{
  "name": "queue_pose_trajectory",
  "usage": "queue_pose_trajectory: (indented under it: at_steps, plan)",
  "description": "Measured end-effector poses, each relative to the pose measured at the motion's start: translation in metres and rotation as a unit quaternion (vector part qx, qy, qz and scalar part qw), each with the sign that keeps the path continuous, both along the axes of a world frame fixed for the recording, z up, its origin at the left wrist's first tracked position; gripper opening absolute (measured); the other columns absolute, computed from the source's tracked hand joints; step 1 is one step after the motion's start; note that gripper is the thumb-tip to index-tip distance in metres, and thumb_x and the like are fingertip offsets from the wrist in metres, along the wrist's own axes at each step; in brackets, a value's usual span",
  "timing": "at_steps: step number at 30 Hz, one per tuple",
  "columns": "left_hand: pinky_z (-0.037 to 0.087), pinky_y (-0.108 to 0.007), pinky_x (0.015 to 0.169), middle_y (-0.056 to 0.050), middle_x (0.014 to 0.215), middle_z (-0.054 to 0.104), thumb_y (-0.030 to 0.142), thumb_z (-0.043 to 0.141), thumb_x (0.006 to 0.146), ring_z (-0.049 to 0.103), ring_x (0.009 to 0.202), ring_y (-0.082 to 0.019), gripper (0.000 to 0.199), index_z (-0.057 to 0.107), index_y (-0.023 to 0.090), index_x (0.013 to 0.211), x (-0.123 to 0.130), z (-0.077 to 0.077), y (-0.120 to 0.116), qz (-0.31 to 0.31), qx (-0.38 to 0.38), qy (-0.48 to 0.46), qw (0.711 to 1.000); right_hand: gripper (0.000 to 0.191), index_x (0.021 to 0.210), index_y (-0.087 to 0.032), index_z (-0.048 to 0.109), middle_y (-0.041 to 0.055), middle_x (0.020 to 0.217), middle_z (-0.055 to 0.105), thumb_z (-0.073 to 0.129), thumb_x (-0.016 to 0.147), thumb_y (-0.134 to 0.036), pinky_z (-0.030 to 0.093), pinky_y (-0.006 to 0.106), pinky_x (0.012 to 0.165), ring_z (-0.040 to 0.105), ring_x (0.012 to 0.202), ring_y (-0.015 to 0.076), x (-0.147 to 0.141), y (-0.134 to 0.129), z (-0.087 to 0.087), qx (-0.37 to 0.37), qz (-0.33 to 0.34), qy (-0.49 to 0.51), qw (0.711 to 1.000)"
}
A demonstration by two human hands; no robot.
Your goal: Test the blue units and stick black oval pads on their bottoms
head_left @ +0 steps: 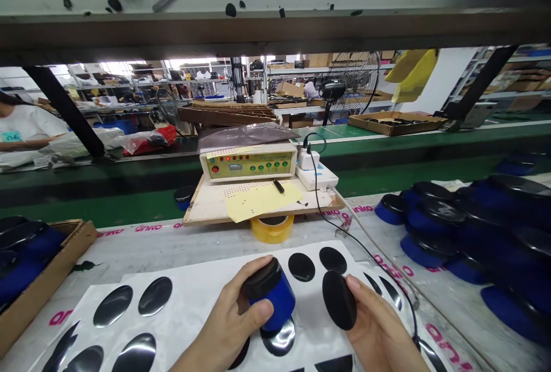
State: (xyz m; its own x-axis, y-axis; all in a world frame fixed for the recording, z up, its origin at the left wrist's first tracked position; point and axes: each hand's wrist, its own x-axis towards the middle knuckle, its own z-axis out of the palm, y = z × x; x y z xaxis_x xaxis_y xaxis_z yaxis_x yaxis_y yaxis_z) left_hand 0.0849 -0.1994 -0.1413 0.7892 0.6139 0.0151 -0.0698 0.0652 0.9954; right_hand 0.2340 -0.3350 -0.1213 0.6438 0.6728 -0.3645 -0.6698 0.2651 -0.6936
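Note:
My left hand [232, 314] is wrapped round a blue cylindrical part with a black top [275, 297], which it holds tilted above the sheet. Between thumb and fingers, my right hand [374, 320] grips a black round sticker [339, 301] by its right edge, with the flat face turned toward the blue part. The two pieces are apart. Beneath both hands lies a white backing sheet [193, 286] bearing several glossy black round stickers [155, 296]. Part of the sheet is hidden by my hands.
Blue parts with black tops [434, 217] are heaped at right; others fill a cardboard box [81, 237] at left. Ahead stands a control box [249, 163] on a board, above a yellow tape roll [272, 229]. A black cable [357, 240] crosses the right side. A person [30, 122] is at far left.

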Motion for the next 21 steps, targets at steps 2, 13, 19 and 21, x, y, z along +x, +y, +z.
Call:
queue_pose_trajectory:
  at_steps: [2, 13, 19, 21]
  plan:
    - [0.047, -0.03, 0.095, -0.004, 0.125, 0.058, 0.054, 0.066, 0.075, 0.05, 0.12, -0.024, 0.054, 0.054, 0.029, 0.121, 0.0, 0.003, -0.001, 0.005, -0.002, 0.008, 1.0, 0.019, 0.067, -0.018, 0.068, 0.0041, 0.077, 0.07, 0.078, 0.066, -0.034, 0.052, 0.033, 0.073, 0.065, 0.078, 0.0233, -0.001, 0.0, 0.001, 0.003, -0.005, -0.004, 1.0]
    - [0.05, -0.03, 0.084, -0.004, 0.109, 0.063, 0.058, 0.076, 0.056, 0.059, 0.101, -0.025, 0.073, 0.049, 0.026, 0.117, 0.003, 0.0, -0.001, 0.08, 0.001, 0.023, 0.997, 0.023, 0.065, -0.017, 0.068, 0.0024, 0.066, 0.066, 0.081, 0.061, -0.036, 0.05, 0.032, 0.07, 0.063, 0.072, 0.0219, -0.001, 0.001, 0.001, 0.009, -0.018, -0.032, 0.999]
    - [0.043, -0.042, 0.094, -0.003, 0.115, 0.058, 0.034, 0.078, 0.059, 0.053, 0.108, -0.029, 0.074, 0.046, 0.033, 0.125, 0.001, 0.008, -0.003, 0.195, 0.332, 0.101, 0.917, 0.023, 0.061, -0.018, 0.065, 0.0026, 0.065, 0.066, 0.081, 0.061, -0.035, 0.051, 0.032, 0.066, 0.064, 0.071, 0.0228, -0.001, 0.001, 0.0, 0.003, -0.016, -0.027, 1.0]
    - [0.044, -0.042, 0.09, -0.004, 0.111, 0.058, 0.025, 0.074, 0.064, 0.052, 0.103, -0.028, 0.08, 0.036, 0.034, 0.134, 0.0, 0.013, -0.004, 0.201, 0.465, 0.096, 0.857, 0.023, 0.062, -0.018, 0.065, 0.0042, 0.068, 0.068, 0.08, 0.061, -0.035, 0.053, 0.033, 0.068, 0.065, 0.077, 0.0256, 0.001, 0.001, -0.003, 0.002, -0.003, -0.024, 1.0]
